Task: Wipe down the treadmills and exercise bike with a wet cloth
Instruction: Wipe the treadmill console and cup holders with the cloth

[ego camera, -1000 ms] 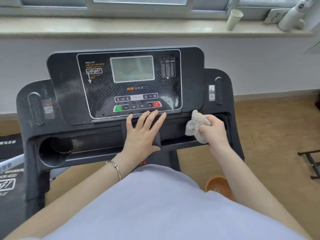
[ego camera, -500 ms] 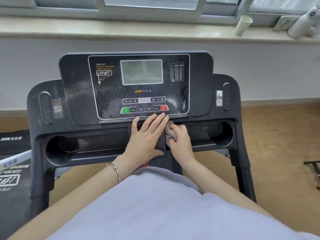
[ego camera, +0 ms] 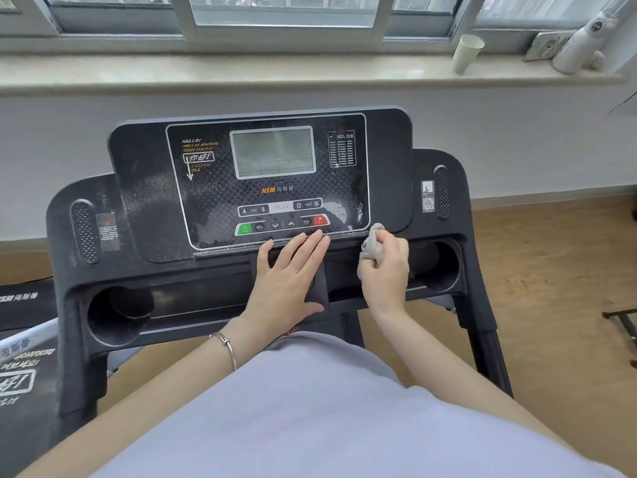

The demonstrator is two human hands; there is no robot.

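Grey and bunched into a wad, the small crumpled cloth (ego camera: 372, 243) sits in the right hand (ego camera: 386, 274), whose grip is clenched round it. The fingers curl over its lower part and its upper end pokes out above the knuckles. The wad's long axis runs away from the person, and its free end points up at the lower right corner of the black treadmill console (ego camera: 151, 201). Whether it touches the ledge under that corner or stops just short cannot be told.

The console's long axis runs left to right, with its face tilted back toward the window and turned to the person. It carries a grey rectangular display screen (ego camera: 272, 151), a green button (ego camera: 244, 229) at the left end of the key row and a red button (ego camera: 320, 220) at the right end. Pale smears and droplets show on the panel's right part, near the cloth.

The left hand (ego camera: 286, 288) lies flat on the black centre block below the console, grip released. Its fingers are straight and point away from the person, and the fingertips (ego camera: 315, 236) reach the lip under the key row. A thin silver bangle (ego camera: 227, 350) circles that wrist. The two hands are near each other but apart.

A round left cup holder (ego camera: 120, 312) and a right cup holder (ego camera: 437, 267) are sunk in the tray, the right one just beyond the right hand. Behind, a white paper cup (ego camera: 467, 53) and a white bottle (ego camera: 582, 43) stand on the pale stone windowsill (ego camera: 241, 70). A wooden floor (ego camera: 551, 288) shows at the right, and a second black machine with white lettering (ego camera: 20, 339) at the left edge.
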